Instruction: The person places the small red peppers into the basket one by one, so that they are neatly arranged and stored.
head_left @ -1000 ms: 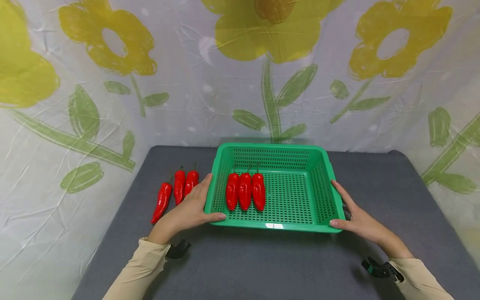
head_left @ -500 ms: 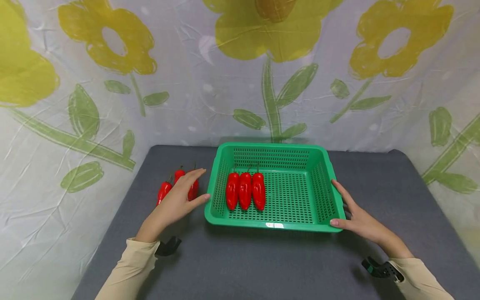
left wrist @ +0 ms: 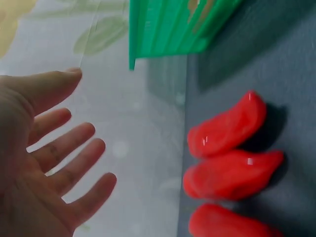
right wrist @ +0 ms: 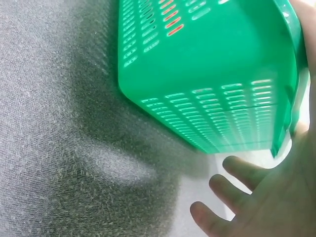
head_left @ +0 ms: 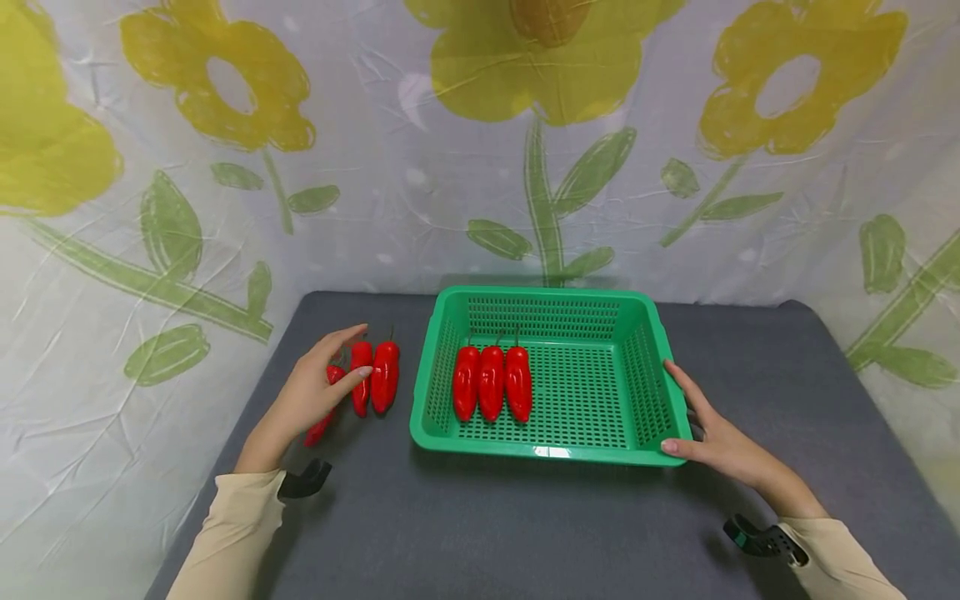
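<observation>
My left hand (head_left: 300, 400) is over three red chili peppers (head_left: 386, 375) on the left of the table, its fingers spread and relaxed. It holds nothing; in the left wrist view the thumb and fingers stand apart, with the peppers (left wrist: 232, 175) off to the side. The leftmost pepper (head_left: 318, 429) is partly hidden behind this hand. A green plastic basket (head_left: 577, 400) sits mid-table with three more red chili peppers (head_left: 491, 383) upright in a row inside, at its left. At its right front corner, my right hand (head_left: 720, 446) holds the rim with thumb and index finger; the other fingers spread outside the wall (right wrist: 197, 103).
The table has a dark grey cover (head_left: 487, 525). Behind it hangs a pale cloth (head_left: 360, 208) printed with yellow flowers, which also flanks both sides. Each wrist wears a black band (head_left: 303, 481).
My left hand has let go of the basket's left rim and moved left over the loose peppers, uncovering the two nearer the basket. My right hand and the basket stay put.
</observation>
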Demonstrator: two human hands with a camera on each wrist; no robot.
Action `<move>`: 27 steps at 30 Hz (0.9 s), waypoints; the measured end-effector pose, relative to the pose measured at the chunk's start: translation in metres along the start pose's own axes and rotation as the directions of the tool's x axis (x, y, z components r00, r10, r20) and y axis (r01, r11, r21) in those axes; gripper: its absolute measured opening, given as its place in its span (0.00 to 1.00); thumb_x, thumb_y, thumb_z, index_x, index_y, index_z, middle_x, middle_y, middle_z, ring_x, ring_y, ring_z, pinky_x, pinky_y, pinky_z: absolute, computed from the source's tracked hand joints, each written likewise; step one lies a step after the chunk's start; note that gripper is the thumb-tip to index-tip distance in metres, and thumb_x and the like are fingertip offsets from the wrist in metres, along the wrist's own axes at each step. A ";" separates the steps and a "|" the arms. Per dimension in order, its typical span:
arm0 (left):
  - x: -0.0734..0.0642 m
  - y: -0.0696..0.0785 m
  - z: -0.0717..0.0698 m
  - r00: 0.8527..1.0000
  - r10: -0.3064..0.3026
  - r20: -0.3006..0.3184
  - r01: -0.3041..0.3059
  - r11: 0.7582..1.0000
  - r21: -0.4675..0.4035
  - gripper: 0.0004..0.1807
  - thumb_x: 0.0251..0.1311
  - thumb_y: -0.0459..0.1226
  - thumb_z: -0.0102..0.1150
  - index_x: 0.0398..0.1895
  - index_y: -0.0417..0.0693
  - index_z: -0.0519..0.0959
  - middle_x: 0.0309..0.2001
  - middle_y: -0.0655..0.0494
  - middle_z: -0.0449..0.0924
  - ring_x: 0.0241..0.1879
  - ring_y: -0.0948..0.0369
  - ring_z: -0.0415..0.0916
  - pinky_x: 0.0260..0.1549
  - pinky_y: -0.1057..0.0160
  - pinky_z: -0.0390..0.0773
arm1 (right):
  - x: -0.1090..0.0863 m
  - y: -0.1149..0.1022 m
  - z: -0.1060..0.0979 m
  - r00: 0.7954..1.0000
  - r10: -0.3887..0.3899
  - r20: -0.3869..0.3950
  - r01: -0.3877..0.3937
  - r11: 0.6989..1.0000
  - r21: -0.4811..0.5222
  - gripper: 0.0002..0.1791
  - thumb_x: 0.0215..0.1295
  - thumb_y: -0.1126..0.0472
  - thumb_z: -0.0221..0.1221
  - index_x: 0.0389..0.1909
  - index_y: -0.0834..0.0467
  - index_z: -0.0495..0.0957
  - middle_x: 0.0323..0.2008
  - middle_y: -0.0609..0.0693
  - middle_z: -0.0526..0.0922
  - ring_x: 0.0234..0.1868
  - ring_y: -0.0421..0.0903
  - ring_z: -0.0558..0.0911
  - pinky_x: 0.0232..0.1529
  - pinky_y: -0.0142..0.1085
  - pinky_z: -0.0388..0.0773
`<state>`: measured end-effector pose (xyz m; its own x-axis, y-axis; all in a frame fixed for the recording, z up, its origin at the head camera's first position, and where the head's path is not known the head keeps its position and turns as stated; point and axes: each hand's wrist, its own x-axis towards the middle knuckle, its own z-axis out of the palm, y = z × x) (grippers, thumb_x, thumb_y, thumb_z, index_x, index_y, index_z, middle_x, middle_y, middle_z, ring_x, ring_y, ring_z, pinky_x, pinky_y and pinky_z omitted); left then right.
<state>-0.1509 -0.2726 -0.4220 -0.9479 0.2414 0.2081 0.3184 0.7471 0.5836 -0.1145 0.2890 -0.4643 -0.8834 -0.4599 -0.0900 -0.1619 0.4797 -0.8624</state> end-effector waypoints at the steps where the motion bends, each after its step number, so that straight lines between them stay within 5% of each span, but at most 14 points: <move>1: 0.000 -0.004 -0.002 1.000 0.007 -0.017 -0.008 1.000 -0.007 0.35 0.64 0.38 0.64 0.74 0.50 0.63 0.68 0.43 0.69 0.63 0.45 0.70 0.58 0.39 0.73 | 0.000 0.000 0.000 1.000 0.000 0.000 0.000 1.000 0.001 0.58 0.64 0.58 0.62 0.78 0.37 0.26 0.78 0.66 0.27 0.67 0.87 0.49 0.50 0.74 0.66; 6: -0.002 -0.024 -0.013 0.998 0.000 -0.056 -0.004 0.998 -0.067 0.33 0.64 0.37 0.64 0.72 0.51 0.66 0.67 0.47 0.71 0.63 0.48 0.70 0.59 0.41 0.71 | 0.000 0.000 0.000 1.000 -0.001 0.002 0.001 1.000 0.012 0.58 0.64 0.58 0.62 0.78 0.38 0.26 0.77 0.67 0.26 0.67 0.87 0.48 0.50 0.74 0.67; 14: -0.006 -0.059 -0.021 0.997 -0.072 0.004 0.071 0.985 -0.158 0.29 0.64 0.40 0.64 0.69 0.52 0.71 0.67 0.49 0.72 0.62 0.61 0.71 0.62 0.44 0.72 | 0.000 0.000 0.000 1.000 0.004 0.008 -0.004 0.999 0.037 0.59 0.64 0.59 0.62 0.78 0.38 0.26 0.77 0.69 0.27 0.68 0.85 0.50 0.49 0.67 0.72; 21: -0.010 -0.084 -0.022 0.994 -0.079 0.079 0.096 0.968 -0.233 0.29 0.63 0.39 0.65 0.68 0.50 0.72 0.64 0.55 0.75 0.57 0.82 0.69 0.53 0.78 0.74 | 0.000 0.000 0.001 1.000 -0.001 0.011 0.001 0.999 0.044 0.58 0.65 0.59 0.61 0.78 0.38 0.25 0.77 0.68 0.25 0.68 0.86 0.49 0.49 0.67 0.72; 24: -0.011 -0.092 -0.021 0.987 -0.108 0.122 0.134 0.962 -0.237 0.30 0.63 0.41 0.65 0.68 0.49 0.71 0.65 0.55 0.75 0.61 0.76 0.71 0.53 0.75 0.77 | 0.000 0.000 0.001 1.000 0.000 0.012 -0.001 0.999 0.053 0.58 0.65 0.58 0.61 0.78 0.38 0.25 0.77 0.68 0.25 0.68 0.85 0.49 0.49 0.67 0.72; 27: -0.011 -0.100 -0.020 0.975 -0.147 0.168 0.181 0.961 -0.211 0.31 0.64 0.44 0.64 0.69 0.49 0.70 0.67 0.47 0.73 0.65 0.62 0.71 0.59 0.58 0.78 | 0.000 -0.001 0.001 1.000 0.003 0.012 -0.004 0.998 0.062 0.58 0.65 0.58 0.61 0.78 0.38 0.25 0.76 0.68 0.25 0.68 0.85 0.49 0.48 0.66 0.73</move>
<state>-0.1715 -0.3624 -0.4670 -0.9731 0.2300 -0.0146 0.1376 0.6307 0.7637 -0.1138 0.2880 -0.4643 -0.8788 -0.4669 -0.0988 -0.1308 0.4347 -0.8910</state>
